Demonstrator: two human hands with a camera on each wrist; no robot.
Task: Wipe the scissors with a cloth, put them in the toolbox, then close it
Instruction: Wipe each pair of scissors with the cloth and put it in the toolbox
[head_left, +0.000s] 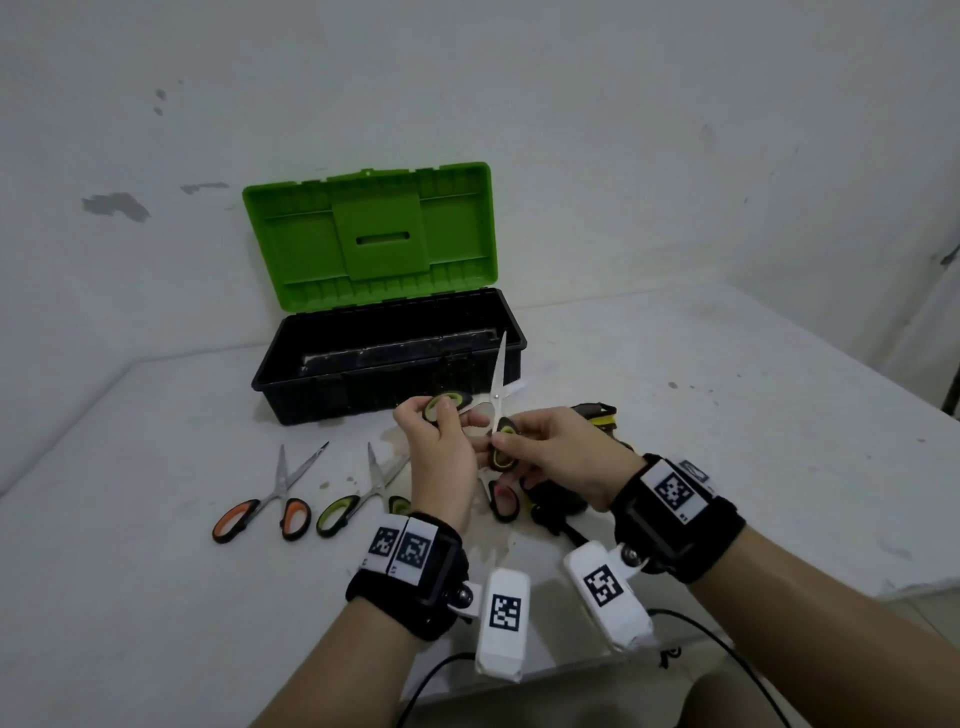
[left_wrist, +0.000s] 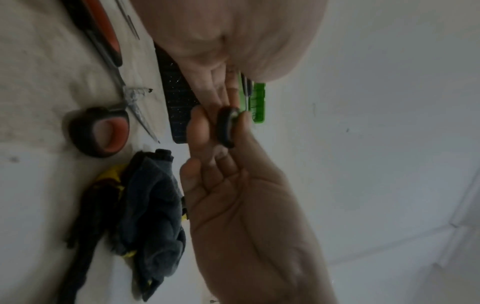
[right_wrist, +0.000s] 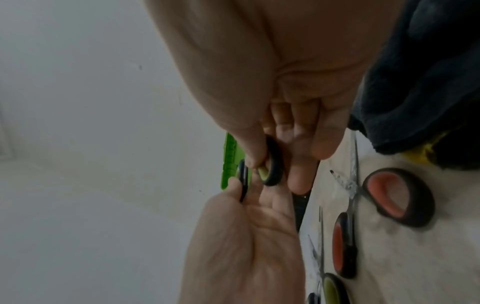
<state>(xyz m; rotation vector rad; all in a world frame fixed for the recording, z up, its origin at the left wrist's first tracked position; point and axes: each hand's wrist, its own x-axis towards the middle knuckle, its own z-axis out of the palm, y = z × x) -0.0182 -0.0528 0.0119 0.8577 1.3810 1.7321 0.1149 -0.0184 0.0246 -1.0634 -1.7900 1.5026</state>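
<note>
Four pairs of scissors are showing in the head view. One green-handled pair, the held scissors (head_left: 496, 410), is being gripped above the table (head_left: 727, 415), in front of the toolbox (head_left: 384, 364), with its blades spread wide apart and one blade pointing up. The left hand (head_left: 441, 441) is pinching one handle loop with thumb and fingers curled on it; the right hand (head_left: 561, 457) is pinching the other loop the same way. Three pairs are lying on the table nearer the front edge: an orange pair (head_left: 270, 499) toward the left edge, a green pair (head_left: 363, 493) just beside it, and a red pair (head_left: 501, 499) lying partly hidden under the hands. One toolbox is standing toward the back edge, its green lid (head_left: 369, 234) standing raised against the wall and its black tub open. One dark cloth (left_wrist: 153, 216) is lying bunched on the table under the right hand, apart from the held scissors. The wrist units are carrying black-and-white square code markers; no brand or readable writing is showing anywhere.
</note>
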